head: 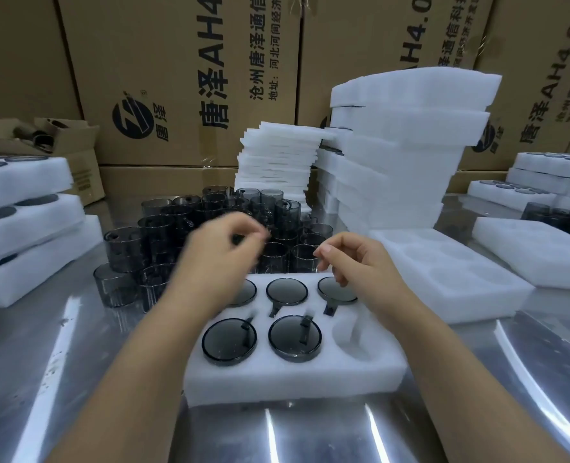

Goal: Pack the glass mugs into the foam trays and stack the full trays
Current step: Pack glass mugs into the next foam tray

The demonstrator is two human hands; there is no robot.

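On the steel table (76,362), front centre: foam tray (276,375) with six pockets, lying flat.
Packed mugs (287,290): five seated, three in the far row and two in the near row, handles in their slots.
Empty pocket (353,335): near right corner, the only one unfilled.
Loose mugs (163,235): smoky glass, clustered just behind the tray.
Left hand (216,259): over the loose mugs, fingers curled; too blurred to say whether it grips anything.
Right hand (360,262): above the tray's far right corner, fingers loosely bent, holding nothing.
Step in hand: by my reading, fetching the sixth mug.
Next move calls for: one mug lifted clear of its neighbours, its handle turned to match the slot, then lowered into the near right pocket; after that the tray goes to a stack.
Full trays (19,208): stacked at the left.
Spare tray (443,272): unfilled, just right of the working tray.
Hidden or unclear: the far left packed mug lies partly under the left forearm; the left fingertips are smeared; the left stack is cut by the frame edge.
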